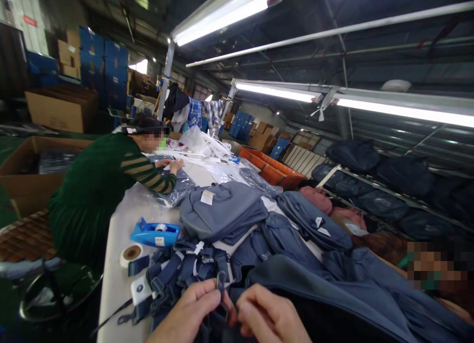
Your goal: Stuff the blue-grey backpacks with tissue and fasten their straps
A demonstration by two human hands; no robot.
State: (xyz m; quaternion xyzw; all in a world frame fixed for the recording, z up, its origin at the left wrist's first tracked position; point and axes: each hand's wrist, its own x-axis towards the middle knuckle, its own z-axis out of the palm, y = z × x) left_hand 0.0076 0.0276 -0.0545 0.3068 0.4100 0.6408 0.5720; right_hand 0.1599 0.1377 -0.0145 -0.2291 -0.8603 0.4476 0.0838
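At the bottom centre, my left hand pinches a dark strap end that looks like it carries a hook or buckle. Close beside it, my right hand is closed, thumb against fingers; what they grip is hidden. Left of my hands lies a pile of navy straps with metal hooks and white tags. A large grey-blue bag lies open just right of my right hand, its black inside showing. Ahead sits another grey-blue backpack with a white label.
On the white table stand a blue tape dispenser, a tape roll and a small white device. A co-worker leans over plastic-wrapped goods at left. Another person is at right. More bags and an orange bin lie beyond.
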